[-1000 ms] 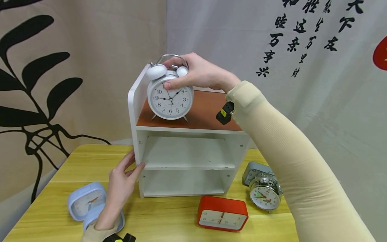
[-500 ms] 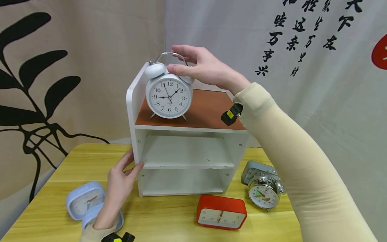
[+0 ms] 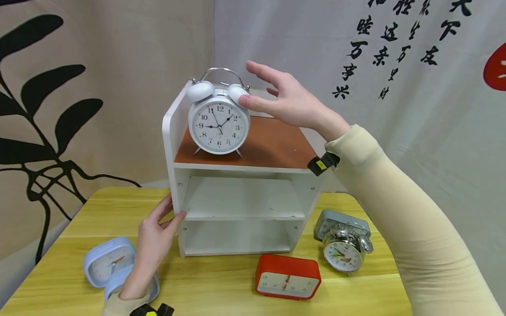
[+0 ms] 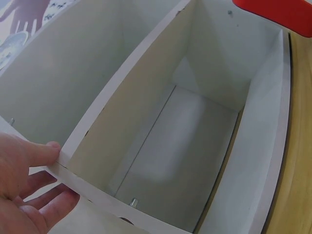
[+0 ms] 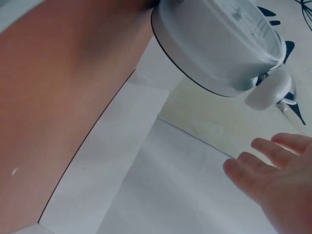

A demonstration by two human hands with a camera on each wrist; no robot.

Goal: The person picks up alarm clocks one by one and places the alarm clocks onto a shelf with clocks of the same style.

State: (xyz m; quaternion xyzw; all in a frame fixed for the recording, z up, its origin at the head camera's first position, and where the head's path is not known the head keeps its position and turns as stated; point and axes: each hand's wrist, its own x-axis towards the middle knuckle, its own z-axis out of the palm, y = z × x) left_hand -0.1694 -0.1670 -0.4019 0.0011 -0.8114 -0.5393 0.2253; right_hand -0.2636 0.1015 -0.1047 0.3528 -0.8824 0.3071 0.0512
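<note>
A white twin-bell alarm clock [image 3: 219, 125] stands upright on the brown top board [image 3: 272, 140] of a small white shelf [image 3: 245, 197], near its left side panel. Just right of the bells is my right hand [image 3: 288, 98], fingers spread, thumb tip overlapping the right bell in the head view. The right wrist view shows that hand [image 5: 278, 175] apart from the clock [image 5: 219, 44]. My left hand [image 3: 156, 237] holds the shelf's left side panel, thumb on the front edge and fingers round the outside, as the left wrist view also shows at the shelf's edge [image 4: 78, 180].
On the wooden table [image 3: 209, 285], a red clock [image 3: 288, 276] lies in front of the shelf. To its right are a silver twin-bell clock [image 3: 344, 252] and a grey clock [image 3: 326, 221]. Light-blue clocks [image 3: 110, 261] sit by my left forearm. Printed cloth [image 3: 276, 39] hangs behind.
My right hand has let go of the white alarm clock and drawn back to the right, its fingers spreading. The clock stays on the top board. My left hand keeps its place on the shelf.
</note>
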